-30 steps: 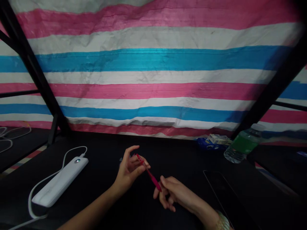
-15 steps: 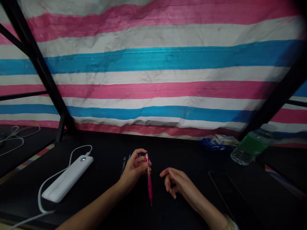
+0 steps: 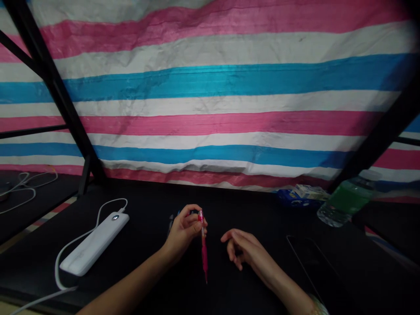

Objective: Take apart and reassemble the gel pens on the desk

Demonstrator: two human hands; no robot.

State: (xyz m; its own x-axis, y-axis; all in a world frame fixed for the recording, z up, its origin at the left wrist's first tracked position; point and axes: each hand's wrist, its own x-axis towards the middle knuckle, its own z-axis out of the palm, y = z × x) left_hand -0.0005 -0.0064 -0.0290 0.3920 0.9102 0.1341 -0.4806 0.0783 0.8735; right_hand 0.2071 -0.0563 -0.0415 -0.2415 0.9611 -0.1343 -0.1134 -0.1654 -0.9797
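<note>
My left hand [image 3: 185, 227] grips a pink pen [image 3: 204, 251] by its upper part, thumb and fingers closed round the barrel. The pen hangs with its tip pointing down toward me, over the black tabletop [image 3: 147, 197]. To the right of the pen, and apart from it, is my right hand [image 3: 241, 249], holding nothing, its fingers loosely curled and spread. Behind my left hand lie other pens [image 3: 170, 221], dark and blue, mostly hidden by that hand.
A white power bank [image 3: 95, 245] with a white cable [image 3: 59, 253] lies at left. On the right are a dark phone [image 3: 315, 262], a bottle with a green label [image 3: 349, 199] and a blue packet [image 3: 300, 199]. A striped sheet [image 3: 210, 87] hangs behind, between black metal posts [image 3: 62, 96].
The view has shifted very slightly. My left hand keeps hold of the pen, whose tip has dipped a little. The right hand has barely moved.
</note>
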